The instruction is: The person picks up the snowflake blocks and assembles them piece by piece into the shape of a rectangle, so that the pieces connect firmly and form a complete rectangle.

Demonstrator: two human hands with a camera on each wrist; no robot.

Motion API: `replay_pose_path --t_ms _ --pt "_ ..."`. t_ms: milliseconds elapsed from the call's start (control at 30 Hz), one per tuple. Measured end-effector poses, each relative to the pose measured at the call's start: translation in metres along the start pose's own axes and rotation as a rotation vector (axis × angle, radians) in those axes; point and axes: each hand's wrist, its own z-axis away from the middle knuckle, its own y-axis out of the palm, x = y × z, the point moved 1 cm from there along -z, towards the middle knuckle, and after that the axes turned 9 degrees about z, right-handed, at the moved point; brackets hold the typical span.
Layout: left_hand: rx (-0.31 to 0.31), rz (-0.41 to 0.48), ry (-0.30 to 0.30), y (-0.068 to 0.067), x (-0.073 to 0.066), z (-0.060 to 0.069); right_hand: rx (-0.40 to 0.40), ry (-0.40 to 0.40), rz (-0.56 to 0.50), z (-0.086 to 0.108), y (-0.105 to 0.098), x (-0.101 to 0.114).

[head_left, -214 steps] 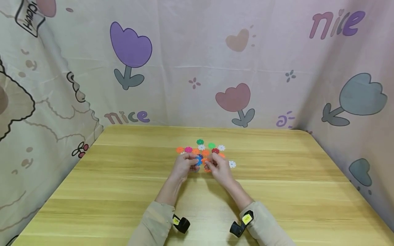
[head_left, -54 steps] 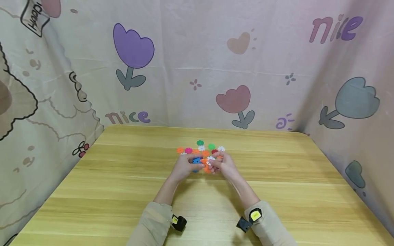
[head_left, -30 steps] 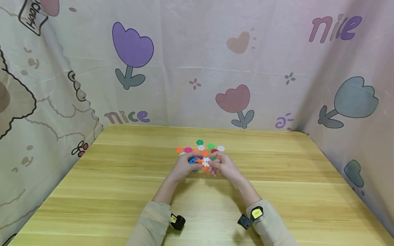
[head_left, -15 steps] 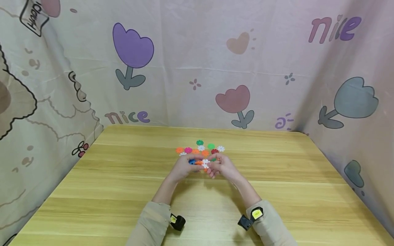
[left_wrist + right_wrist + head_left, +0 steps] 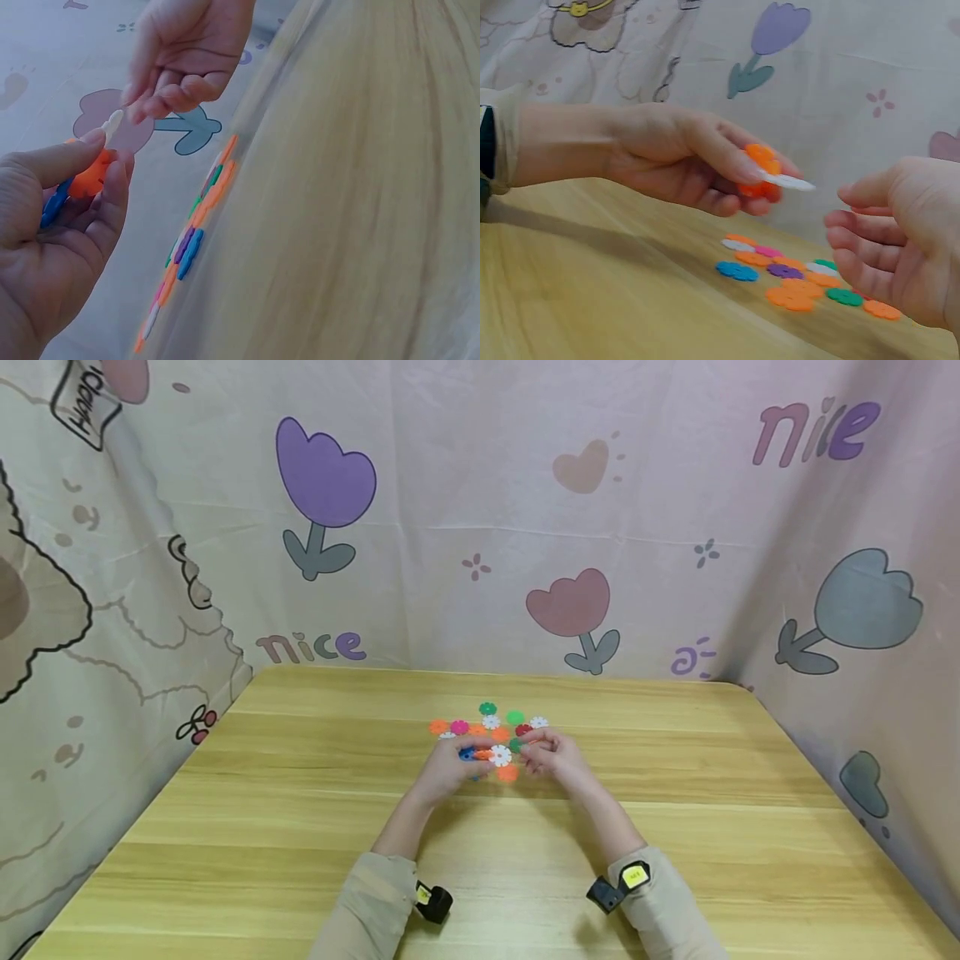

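My left hand (image 5: pixel 447 768) pinches a joined set of plastic snowflake discs above the table. The set is made of a blue disc (image 5: pixel 56 204), an orange disc (image 5: pixel 90 180) and a white disc (image 5: pixel 500 755). That white disc sticks out edge-on past the thumb in both wrist views. To its right is my right hand (image 5: pixel 558 760), a small gap away, its fingers loosely bent with nothing between them (image 5: pixel 915 240). Part of the orange and blue discs is hidden behind the left fingers and thumb.
Loose snowflake discs lie flat beyond and under the hands: a purple one (image 5: pixel 785 271), a blue one (image 5: pixel 736 271), a green one (image 5: pixel 844 297), a pink one (image 5: pixel 459 727) and several orange and white ones. A patterned curtain (image 5: pixel 450 527) stands behind the wooden table (image 5: pixel 675 760).
Earlier the left hand held blue and the right an orange disc; orange and white now sit joined to the blue. The right hand has just let go of the white disc and moved right.
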Motion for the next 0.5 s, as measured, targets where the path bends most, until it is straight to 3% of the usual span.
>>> replay_pose_path --t_ms 133,333,500 --pt "-0.024 -0.009 -0.023 -0.002 -0.002 0.0 -0.126 0.003 0.053 -0.003 -0.013 -0.006" --pt "-0.027 -0.006 -0.035 -0.004 0.0 0.0 -0.253 0.059 0.111 -0.006 -0.033 -0.017" --pt "-0.04 -0.002 -0.033 -0.009 0.016 -0.008 -0.304 0.056 0.308 -0.009 -0.041 -0.026"
